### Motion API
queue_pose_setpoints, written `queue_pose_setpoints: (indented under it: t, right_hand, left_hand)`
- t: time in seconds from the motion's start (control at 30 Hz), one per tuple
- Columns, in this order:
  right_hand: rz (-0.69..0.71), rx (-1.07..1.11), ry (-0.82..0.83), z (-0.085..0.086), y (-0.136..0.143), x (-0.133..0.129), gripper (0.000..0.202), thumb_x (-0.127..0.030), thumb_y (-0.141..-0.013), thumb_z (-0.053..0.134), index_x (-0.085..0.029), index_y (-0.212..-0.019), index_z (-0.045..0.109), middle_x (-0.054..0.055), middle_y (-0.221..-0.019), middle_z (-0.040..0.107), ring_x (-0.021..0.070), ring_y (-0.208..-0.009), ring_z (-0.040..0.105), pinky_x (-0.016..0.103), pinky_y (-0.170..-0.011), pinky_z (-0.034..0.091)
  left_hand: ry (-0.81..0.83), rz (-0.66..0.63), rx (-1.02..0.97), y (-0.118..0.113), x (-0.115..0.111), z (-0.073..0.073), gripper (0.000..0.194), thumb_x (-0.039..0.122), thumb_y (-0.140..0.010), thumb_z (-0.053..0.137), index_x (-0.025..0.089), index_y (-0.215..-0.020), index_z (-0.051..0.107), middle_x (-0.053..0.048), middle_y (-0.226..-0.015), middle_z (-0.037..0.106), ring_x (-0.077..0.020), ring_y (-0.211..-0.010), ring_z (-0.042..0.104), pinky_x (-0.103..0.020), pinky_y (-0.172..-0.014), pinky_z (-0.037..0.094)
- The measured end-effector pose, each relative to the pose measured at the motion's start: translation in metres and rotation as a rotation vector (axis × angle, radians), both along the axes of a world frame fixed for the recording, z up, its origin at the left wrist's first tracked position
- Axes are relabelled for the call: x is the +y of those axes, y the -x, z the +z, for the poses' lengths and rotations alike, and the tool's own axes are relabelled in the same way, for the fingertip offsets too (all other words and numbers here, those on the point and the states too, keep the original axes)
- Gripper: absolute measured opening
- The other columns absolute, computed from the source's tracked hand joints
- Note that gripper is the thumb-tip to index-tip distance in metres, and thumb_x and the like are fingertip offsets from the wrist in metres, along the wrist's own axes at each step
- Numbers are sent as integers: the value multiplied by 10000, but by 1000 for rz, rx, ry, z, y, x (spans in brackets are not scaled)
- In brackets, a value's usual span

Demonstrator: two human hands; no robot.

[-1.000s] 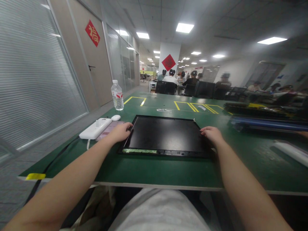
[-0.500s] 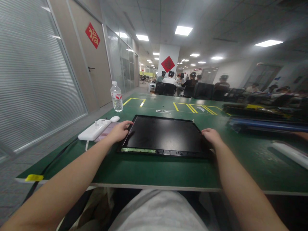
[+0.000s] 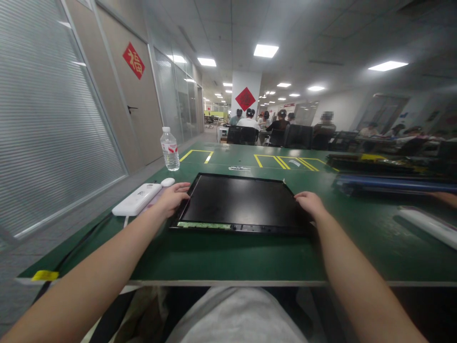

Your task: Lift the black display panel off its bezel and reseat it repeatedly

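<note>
Black display panel [image 3: 239, 200] lay flat on green table [image 3: 228, 259], directly in front of you, green strip [image 3: 204, 225] along left part of its near edge. Your left hand [image 3: 171, 199] was at left edge, fingers slightly parted. Your right hand [image 3: 312, 205] was at right edge, fingers close together; whether they gripped it, cannot tell. To left lay white device [image 3: 137, 199] with cable, small white oval item [image 3: 167, 182] just beside it. Clear bottle [image 3: 170, 150] stood upright beyond them. Long blue item [image 3: 382, 184] lay well to right.
</note>
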State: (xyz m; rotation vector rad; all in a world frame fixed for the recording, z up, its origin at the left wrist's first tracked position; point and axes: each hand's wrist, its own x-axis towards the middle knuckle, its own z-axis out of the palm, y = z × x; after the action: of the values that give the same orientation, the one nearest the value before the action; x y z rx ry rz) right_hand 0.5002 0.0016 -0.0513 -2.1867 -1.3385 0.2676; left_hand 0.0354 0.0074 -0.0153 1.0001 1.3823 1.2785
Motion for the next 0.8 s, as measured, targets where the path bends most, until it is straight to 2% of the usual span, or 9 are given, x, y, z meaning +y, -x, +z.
queue_pose_setpoints:
  t: [0.17,0.27,0.5,0.67,0.8]
  right_hand:
    - [-4,14,-2,0,1,0,258,-191,-744,602,-218,-917,791,74,-974,757,229,-896,677,278,-755,492]
    - [-7,25,-6,-1,0,1,250,-188,-733,607,-221,-897,792,68,-950,759,221,-873,678,271,-741,494]
    - [5,42,-20,-4,-2,4,227,-179,-721,617,-234,-859,788,48,-921,761,205,-828,681,257,-713,494]
    - [6,22,-24,-4,0,3,218,-175,-726,616,-229,-848,788,52,-925,761,208,-852,684,257,-730,493]
    - [8,14,-12,-4,1,3,236,-176,-734,603,-227,-871,789,65,-929,756,223,-878,684,280,-763,498]
  left_hand:
    - [29,-1,-154,-3,-3,7,530,-49,-654,601,185,-1129,610,-45,-856,763,-157,-488,661,-270,-469,553]
    - [33,-13,-176,-1,1,6,566,-15,-692,627,202,-1213,587,-9,-763,744,-155,-461,645,-274,-474,552]
    - [5,-22,-144,8,14,-5,672,73,-676,748,213,-1300,543,8,-707,718,-177,-468,655,-291,-487,544]
    - [39,-37,-152,5,8,-1,727,57,-692,754,201,-1356,497,25,-626,694,-169,-417,631,-275,-451,535]
    - [53,-62,-223,2,3,2,629,44,-720,744,179,-1302,545,2,-652,721,-172,-460,661,-274,-468,553]
